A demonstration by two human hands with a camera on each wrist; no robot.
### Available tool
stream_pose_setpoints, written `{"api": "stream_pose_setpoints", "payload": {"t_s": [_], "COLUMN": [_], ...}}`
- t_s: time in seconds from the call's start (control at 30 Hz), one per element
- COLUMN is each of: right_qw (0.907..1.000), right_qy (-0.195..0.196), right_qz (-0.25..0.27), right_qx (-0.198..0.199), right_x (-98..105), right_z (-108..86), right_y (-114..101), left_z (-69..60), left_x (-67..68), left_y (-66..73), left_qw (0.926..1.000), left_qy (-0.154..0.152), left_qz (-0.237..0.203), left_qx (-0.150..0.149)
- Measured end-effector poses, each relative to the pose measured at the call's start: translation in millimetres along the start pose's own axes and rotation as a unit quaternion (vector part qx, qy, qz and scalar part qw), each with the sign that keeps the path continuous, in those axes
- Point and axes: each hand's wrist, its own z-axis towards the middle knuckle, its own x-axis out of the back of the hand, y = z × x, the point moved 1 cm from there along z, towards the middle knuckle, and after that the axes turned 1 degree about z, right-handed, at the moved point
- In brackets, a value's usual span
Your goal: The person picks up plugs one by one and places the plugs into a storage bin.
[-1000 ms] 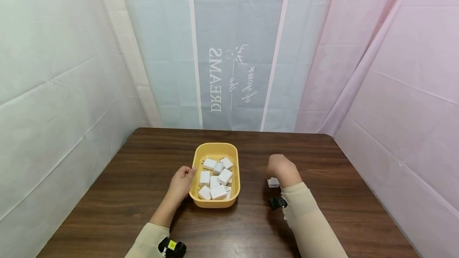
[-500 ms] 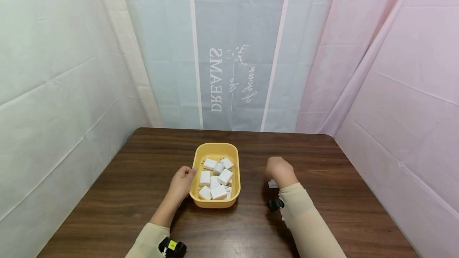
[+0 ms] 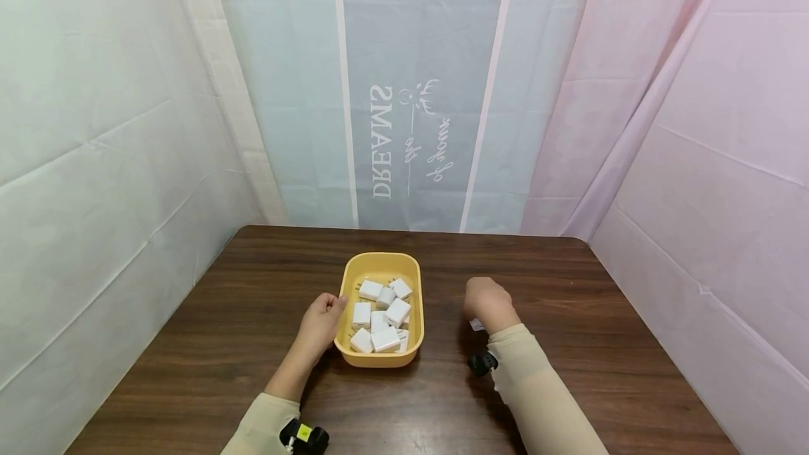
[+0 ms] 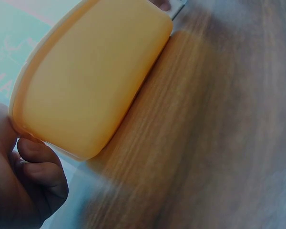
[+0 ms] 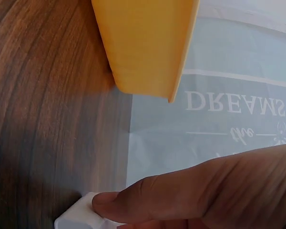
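A yellow plastic bin [image 3: 379, 361] stands on the table, holding several white charger plugs [image 3: 385, 340]. My left hand [image 3: 321, 321] pinches the bin's left rim between thumb and curled fingers, as the left wrist view also shows. To the right of the bin, my right hand [image 3: 489, 302] holds one white charger plug [image 5: 80, 214] low at the tabletop. Its thumb [image 5: 126, 202] presses along that plug's side in the right wrist view. Most of this plug is hidden by the hand in the head view, where just a white corner shows.
The dark wood-grain table [image 3: 404, 413] has rounded far corners. White sheeting [image 3: 114, 160] hangs on the left and right, and a blue-grey printed curtain [image 3: 417, 41] hangs behind the far edge. A black wrist camera [image 3: 483, 364] sits at the right cuff.
My right hand has shifted slightly left, and less of the charger plug under it shows now. The left hand and the bin have stayed in place.
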Motion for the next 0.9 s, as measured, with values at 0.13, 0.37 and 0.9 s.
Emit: {"api": "stream_pose_setpoints", "payload": {"t_s": [0.13, 0.37, 0.9], "right_qw": [1.0, 0.9999, 0.9999], "right_qy": [-0.005, -0.003, 0.009], "right_qz": [0.008, 0.013, -0.001], "right_qx": [-0.002, 0.001, 0.014], "right_x": [-1.6, -2.6, -3.9], "right_z": [1.1, 4.7, 3.5], "right_y": [-1.7, -3.3, -5.8], "left_z": [-0.2, -0.7, -1.0], "left_x": [0.1, 0.2, -0.4], "left_y": [-0.3, 0.3, 0.6], "left_qw": [1.0, 1.0, 1.0], "left_qy": [0.001, 0.006, 0.008], "left_qz": [-0.002, 0.0, 0.0], "left_qx": [-0.001, 0.001, 0.0]}}
